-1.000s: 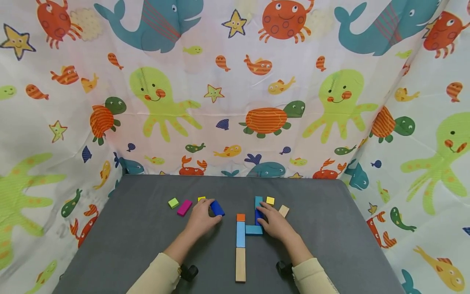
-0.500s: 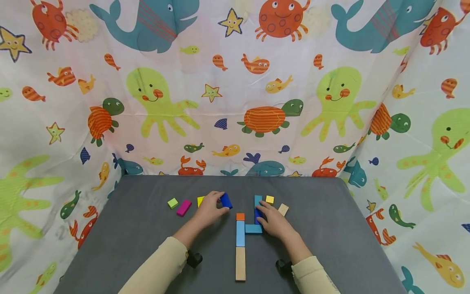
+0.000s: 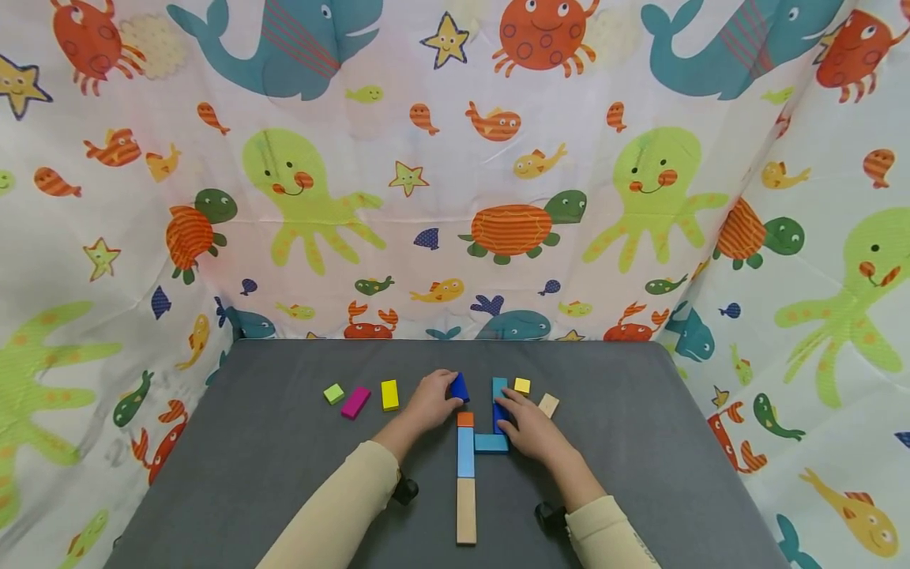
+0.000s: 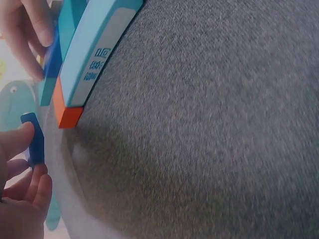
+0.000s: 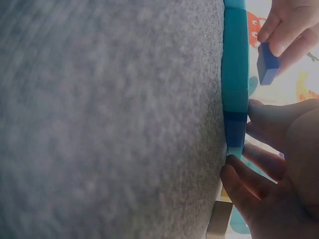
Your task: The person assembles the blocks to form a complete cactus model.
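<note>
My left hand [image 3: 429,401] pinches a dark blue block [image 3: 460,387] between thumb and fingers; it is held up just beyond the orange block [image 3: 465,419]. That orange block caps a line with a light blue block [image 3: 465,453] and a plain wooden block [image 3: 465,512]. A teal block [image 3: 491,444] lies crosswise beside the light blue one. From its right end run a second dark blue block [image 5: 235,130] and another teal block [image 3: 500,385]. My right hand [image 3: 533,431] rests at these two, thumb and fingertips touching their sides.
Left of the hands lie a yellow block [image 3: 389,395], a magenta block [image 3: 356,403] and a green cube [image 3: 333,393]. A yellow cube [image 3: 522,386] and a small wooden block [image 3: 548,405] lie by the right hand. A sea-animal curtain [image 3: 426,205] encloses the grey table [image 3: 249,474].
My left hand has carried the dark blue block rightward to the far end of the line, uncovering the yellow block. The right hand stays in place.
</note>
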A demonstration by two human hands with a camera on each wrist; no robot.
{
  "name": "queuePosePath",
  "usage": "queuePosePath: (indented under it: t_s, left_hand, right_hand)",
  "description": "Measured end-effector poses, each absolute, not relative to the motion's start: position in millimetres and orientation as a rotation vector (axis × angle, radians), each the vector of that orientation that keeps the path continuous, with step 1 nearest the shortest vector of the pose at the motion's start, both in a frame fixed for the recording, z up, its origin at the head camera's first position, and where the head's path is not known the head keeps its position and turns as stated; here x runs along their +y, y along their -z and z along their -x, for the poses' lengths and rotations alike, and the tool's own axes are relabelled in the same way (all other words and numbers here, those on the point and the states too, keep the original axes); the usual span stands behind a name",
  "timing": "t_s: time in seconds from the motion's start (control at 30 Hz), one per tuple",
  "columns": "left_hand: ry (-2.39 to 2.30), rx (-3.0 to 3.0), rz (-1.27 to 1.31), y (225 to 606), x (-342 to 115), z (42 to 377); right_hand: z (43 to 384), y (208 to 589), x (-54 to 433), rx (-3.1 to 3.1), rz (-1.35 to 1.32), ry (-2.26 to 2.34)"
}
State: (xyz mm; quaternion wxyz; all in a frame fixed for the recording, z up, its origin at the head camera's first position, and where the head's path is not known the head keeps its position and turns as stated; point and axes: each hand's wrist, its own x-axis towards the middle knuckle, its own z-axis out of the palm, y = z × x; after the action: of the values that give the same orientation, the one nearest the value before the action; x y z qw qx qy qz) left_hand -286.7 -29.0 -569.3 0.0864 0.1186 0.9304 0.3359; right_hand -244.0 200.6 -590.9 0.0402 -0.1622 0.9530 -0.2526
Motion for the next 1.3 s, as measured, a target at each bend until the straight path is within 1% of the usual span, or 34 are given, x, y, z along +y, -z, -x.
queuePosePath:
  t_s: [0.47, 0.87, 1.07, 1.3]
  left_hand:
    - [-0.859, 2.765, -0.463, 575.0, -15.8, 284.5]
    - [-0.838, 2.732, -0.466, 580.7, -19.1, 284.8]
    - [-0.886, 2.766, -0.549, 589.1, -26.6, 281.6]
    - [-0.828, 2.839, -0.682, 596.5, -36.4, 266.4]
  right_hand:
    - [245.5, 592.0, 202.0, 2.91, 0.504, 0.775]
    - [245.8, 591.5, 202.2, 2.908, 0.507, 0.766]
    - [245.6, 590.1, 202.1, 2.908, 0.512, 0.769]
    - [244.7, 593.1, 202.9, 2.909, 0.515, 0.777]
